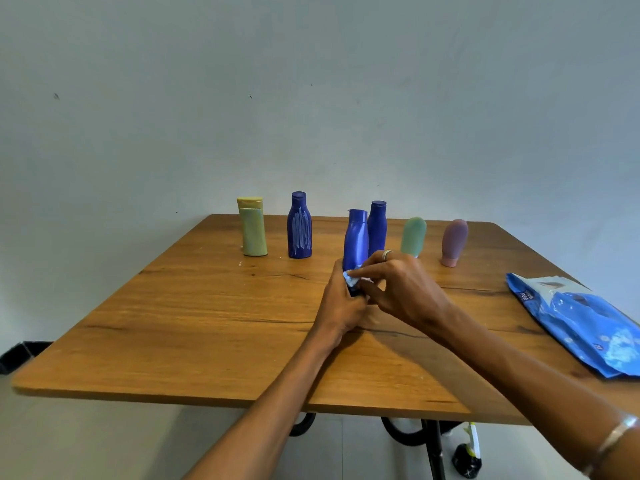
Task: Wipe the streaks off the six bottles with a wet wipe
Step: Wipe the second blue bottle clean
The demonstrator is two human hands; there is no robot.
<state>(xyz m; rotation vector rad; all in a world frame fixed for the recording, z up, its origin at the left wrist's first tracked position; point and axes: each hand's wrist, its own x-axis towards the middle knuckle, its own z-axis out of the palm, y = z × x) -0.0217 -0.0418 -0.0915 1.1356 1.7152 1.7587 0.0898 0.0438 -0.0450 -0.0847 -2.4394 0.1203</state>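
Observation:
My left hand (341, 304) grips the base of a blue bottle (356, 239) held upright over the middle of the wooden table (194, 323). My right hand (398, 285) pinches a crumpled white wet wipe (354, 279) against the bottle's lower front. Behind stands a second blue bottle (378, 225). Further left, a dark blue bottle (299, 226) shows white scribbled streaks, beside a yellow-green bottle (253, 227). A green tube (414, 235) and a mauve tube (454, 242) stand on their caps at the right.
A blue wet-wipe pack (581, 323) lies at the table's right edge. The bottles line the far edge against a pale wall. Black table legs and a dark object (467, 462) on the floor show below the near edge.

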